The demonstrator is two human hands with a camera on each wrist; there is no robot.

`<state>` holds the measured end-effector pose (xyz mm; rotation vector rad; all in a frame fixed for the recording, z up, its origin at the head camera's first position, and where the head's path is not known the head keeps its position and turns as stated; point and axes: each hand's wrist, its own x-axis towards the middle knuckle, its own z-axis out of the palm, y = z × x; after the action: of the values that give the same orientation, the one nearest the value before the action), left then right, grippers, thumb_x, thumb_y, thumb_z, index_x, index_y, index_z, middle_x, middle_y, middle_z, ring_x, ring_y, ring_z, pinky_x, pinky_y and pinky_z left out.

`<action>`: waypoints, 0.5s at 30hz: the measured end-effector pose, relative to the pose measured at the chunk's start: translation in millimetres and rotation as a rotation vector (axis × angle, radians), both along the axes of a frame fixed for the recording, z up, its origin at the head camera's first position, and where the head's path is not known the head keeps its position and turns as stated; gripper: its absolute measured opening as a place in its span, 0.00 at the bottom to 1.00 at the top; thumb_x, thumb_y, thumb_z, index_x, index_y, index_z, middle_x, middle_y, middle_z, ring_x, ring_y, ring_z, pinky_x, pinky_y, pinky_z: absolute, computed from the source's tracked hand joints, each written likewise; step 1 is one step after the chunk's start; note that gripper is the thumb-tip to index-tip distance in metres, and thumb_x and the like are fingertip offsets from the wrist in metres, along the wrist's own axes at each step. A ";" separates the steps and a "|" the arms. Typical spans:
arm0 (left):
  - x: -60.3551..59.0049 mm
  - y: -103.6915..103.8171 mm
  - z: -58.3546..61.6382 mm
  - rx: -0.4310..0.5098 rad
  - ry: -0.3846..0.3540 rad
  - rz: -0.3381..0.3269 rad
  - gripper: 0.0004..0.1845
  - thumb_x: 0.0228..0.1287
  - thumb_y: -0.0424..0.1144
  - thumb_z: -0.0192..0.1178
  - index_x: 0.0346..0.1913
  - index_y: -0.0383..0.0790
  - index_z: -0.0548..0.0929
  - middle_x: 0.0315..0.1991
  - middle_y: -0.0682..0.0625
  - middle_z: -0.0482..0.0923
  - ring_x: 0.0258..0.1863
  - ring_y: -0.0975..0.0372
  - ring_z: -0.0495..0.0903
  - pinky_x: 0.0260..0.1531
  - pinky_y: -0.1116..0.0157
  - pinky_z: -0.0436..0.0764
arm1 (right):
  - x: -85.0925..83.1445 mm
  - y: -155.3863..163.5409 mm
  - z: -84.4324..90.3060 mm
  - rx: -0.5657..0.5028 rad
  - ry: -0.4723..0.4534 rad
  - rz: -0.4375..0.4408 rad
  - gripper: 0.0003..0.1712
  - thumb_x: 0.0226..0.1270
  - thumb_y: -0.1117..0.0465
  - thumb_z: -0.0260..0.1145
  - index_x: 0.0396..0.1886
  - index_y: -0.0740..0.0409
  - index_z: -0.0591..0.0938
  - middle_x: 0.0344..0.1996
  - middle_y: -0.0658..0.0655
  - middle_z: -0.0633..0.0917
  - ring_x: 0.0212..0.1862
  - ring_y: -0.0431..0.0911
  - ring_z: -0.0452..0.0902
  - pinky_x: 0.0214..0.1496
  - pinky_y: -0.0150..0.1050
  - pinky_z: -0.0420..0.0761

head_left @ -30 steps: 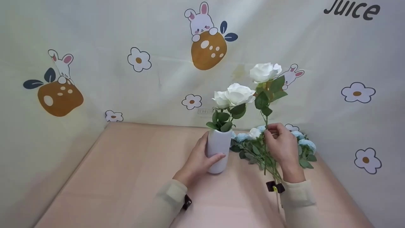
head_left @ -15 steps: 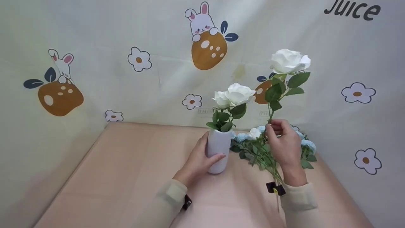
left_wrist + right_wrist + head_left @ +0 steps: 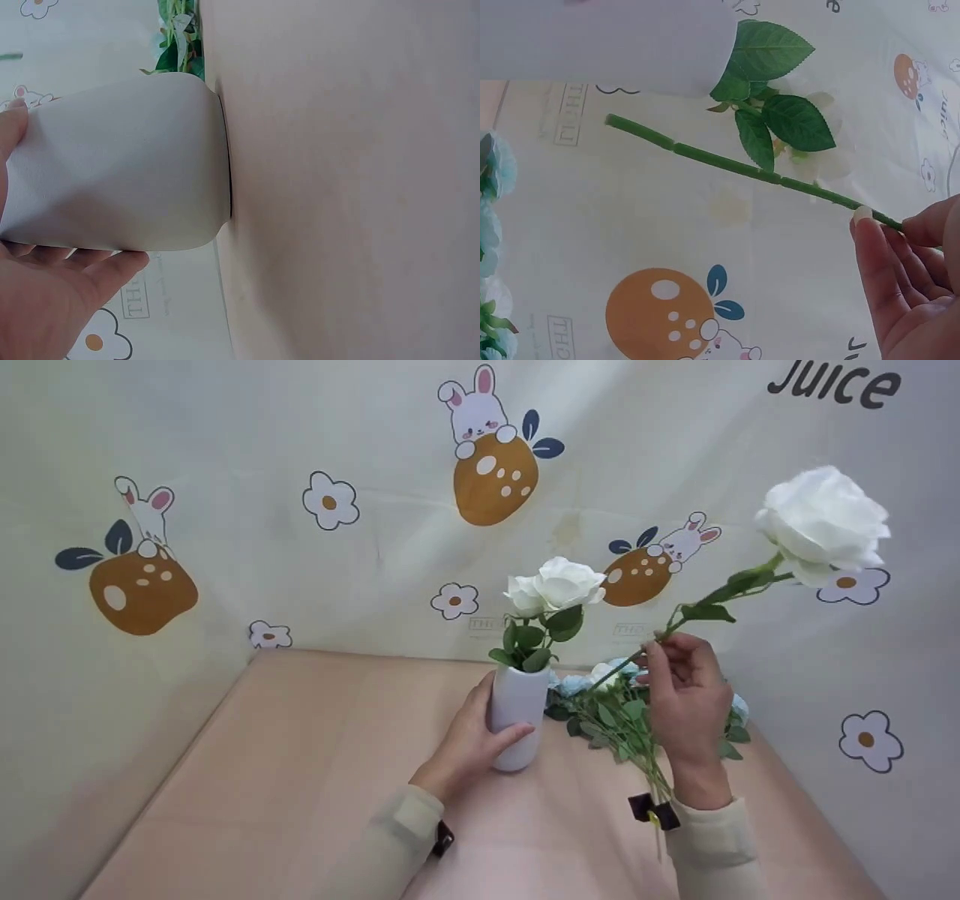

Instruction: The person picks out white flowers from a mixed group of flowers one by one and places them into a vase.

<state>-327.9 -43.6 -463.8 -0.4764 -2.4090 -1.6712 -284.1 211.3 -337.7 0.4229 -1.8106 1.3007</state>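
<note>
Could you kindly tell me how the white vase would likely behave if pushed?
Tall and narrow, the white vase might tip if pushed near its rim. The white roses in it likely add top weight. The left hand gripping it probably limits that.

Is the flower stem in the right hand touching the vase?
Apart. The right wrist view shows a strip of pale backdrop between the vase and the stem that the right hand pinches.
</note>
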 end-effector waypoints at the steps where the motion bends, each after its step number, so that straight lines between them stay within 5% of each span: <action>1: 0.0 0.0 -0.1 0.001 0.000 0.000 0.54 0.69 0.54 0.77 0.89 0.48 0.56 0.79 0.43 0.70 0.75 0.47 0.75 0.77 0.40 0.76 | 0.7 -0.7 0.6 -0.013 0.021 0.011 0.11 0.80 0.70 0.67 0.54 0.74 0.81 0.39 0.58 0.88 0.37 0.35 0.89 0.38 0.26 0.89; 15: 0.4 0.0 -0.6 -0.005 0.003 0.005 0.55 0.69 0.54 0.77 0.89 0.48 0.55 0.80 0.41 0.69 0.76 0.46 0.75 0.78 0.40 0.75 | 5.6 -6.6 2.8 -0.161 0.161 0.207 0.10 0.83 0.74 0.60 0.56 0.76 0.80 0.43 0.55 0.91 0.42 0.43 0.92 0.43 0.32 0.91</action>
<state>-327.5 -43.6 -464.3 -0.4719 -2.4109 -1.6620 -278.4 204.7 -334.9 0.6206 -1.5476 1.4964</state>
